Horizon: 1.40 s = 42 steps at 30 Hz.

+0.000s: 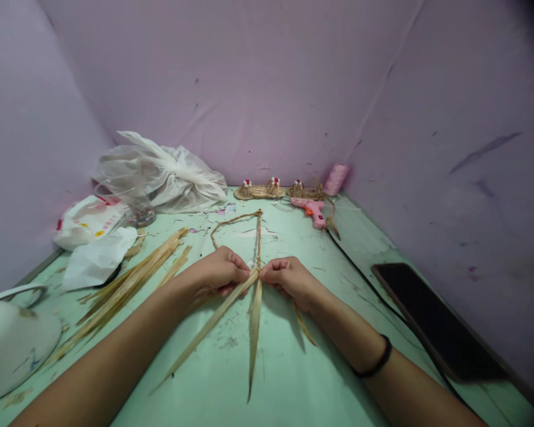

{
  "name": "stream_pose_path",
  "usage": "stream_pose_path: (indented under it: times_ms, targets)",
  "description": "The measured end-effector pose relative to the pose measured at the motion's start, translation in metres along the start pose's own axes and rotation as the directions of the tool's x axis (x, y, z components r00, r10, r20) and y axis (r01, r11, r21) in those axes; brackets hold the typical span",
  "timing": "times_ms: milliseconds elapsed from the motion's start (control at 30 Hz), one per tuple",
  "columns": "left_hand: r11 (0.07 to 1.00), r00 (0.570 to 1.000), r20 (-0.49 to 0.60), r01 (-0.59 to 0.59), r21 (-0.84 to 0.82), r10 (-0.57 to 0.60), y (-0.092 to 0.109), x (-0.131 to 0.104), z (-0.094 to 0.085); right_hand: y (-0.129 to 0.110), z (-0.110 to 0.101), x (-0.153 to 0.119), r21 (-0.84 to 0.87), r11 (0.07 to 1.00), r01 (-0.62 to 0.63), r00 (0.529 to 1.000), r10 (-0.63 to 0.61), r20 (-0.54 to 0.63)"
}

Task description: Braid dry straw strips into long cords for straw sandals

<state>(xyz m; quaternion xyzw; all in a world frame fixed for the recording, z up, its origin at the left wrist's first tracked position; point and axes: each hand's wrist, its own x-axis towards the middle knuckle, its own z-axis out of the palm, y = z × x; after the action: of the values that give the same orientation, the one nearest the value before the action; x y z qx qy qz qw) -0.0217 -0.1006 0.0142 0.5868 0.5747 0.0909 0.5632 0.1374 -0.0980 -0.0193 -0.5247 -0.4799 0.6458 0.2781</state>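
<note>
A thin braid [258,237] of dried tan plant strips runs back over the table, then loops left toward my left hand. At its near end, my left hand [225,271] pinches one long, flat strip [207,331] that slants down to the left. Close beside it, the thumb and fingers of my right hand [289,277] are closed on the braid's working end, near a strand whose tip [305,326] shows below that hand. Between both hands a pointed strip [254,332] hangs toward me. My fingers partly cover the crossing.
Dried strips [137,281] lie at left, near a white lamp-like object [15,344], white packaging [98,255] and a tied plastic bag [178,178]. Behind are braided pieces with beads [260,191], a pink glue gun [310,210] with black cord, and pink thread [337,179]. A phone [431,320] lies right.
</note>
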Motion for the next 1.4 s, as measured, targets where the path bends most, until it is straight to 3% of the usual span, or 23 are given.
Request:
stream_pose_path:
  times_ms: [133, 300, 400, 567, 767, 933, 1200, 1400]
  targets:
    - [0.995, 0.990, -0.138, 0.013, 0.099, 0.001, -0.006, 0.005, 0.007, -0.001, 0.001, -0.001, -0.003, 1.000, 0.000, 1.000, 0.000, -0.009]
    - [0.975, 0.991, -0.117, -0.037, 0.218, 0.063, -0.014, 0.009, 0.009, 0.002, 0.001, 0.001, -0.009, 1.000, 0.025, 1.000, -0.025, -0.007]
    - [0.992, 0.994, -0.082, -0.063, 0.106, 0.072, -0.007, 0.005, 0.009, 0.003, 0.001, 0.002, 0.001, 0.999, 0.044, 0.999, -0.044, -0.005]
    - [0.998, 0.997, -0.067, 0.028, -0.059, -0.032, 0.006, -0.002, 0.009, 0.003, 0.002, 0.001, 0.008, 0.999, 0.047, 0.999, -0.047, -0.010]
    - [0.998, 0.992, -0.126, 0.014, -0.066, -0.023, 0.004, 0.002, 0.012, 0.003, 0.002, 0.001, -0.015, 0.998, 0.056, 0.998, -0.056, -0.007]
    - [0.993, 0.994, -0.106, -0.006, -0.115, -0.006, 0.000, 0.004, 0.012, 0.002, 0.002, 0.001, -0.016, 0.999, 0.037, 0.999, -0.037, -0.022]
    - [0.991, 0.985, -0.171, 0.004, -0.132, -0.027, 0.007, 0.002, 0.027, 0.003, 0.002, 0.002, 0.086, 0.996, 0.037, 0.999, -0.039, 0.027]
    - [0.990, 0.996, -0.056, 0.065, -0.124, -0.072, 0.009, -0.001, 0.019, 0.003, 0.002, 0.001, 0.056, 0.997, 0.047, 0.999, -0.048, 0.011]
